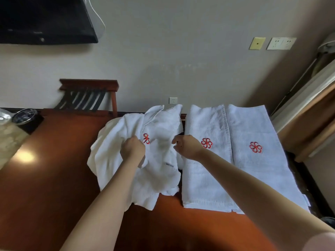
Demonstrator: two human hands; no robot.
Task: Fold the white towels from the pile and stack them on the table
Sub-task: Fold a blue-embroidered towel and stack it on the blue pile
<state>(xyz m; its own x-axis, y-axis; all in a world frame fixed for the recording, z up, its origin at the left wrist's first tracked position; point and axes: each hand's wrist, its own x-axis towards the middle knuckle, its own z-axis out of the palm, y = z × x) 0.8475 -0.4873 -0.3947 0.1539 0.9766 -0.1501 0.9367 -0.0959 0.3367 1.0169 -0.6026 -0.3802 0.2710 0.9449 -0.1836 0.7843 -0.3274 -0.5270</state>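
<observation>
- Looks like the very start of a new fold. The crumpled white towel [159, 171] is bunched up in the middle of the tabletop [54, 178], and nothing is squared off yet.
- The left hand [133, 148] has its fingers curled into the cloth, gripping a bunch of it just at 9 o'clock of the red flower logo [146, 138].
- The right hand [188, 146] sits at the heap's 3 o'clock edge with fingers loosely curled. Honestly can't tell if it's pinching fabric or just next to it.
- At 3 o'clock from the heap there's one folded towel [199, 178] and a second folded towel [253, 127]. They lie flat side by side, edges touching, logos up. They're not stacked, so I'd say that part is still to do.
- Next move, my guess: find two corners, lift and shake it flat, then fold lengthwise to match the other two. Terry is floppy and clings to itself, so both hands probably need a solid grip on an edge first.
</observation>
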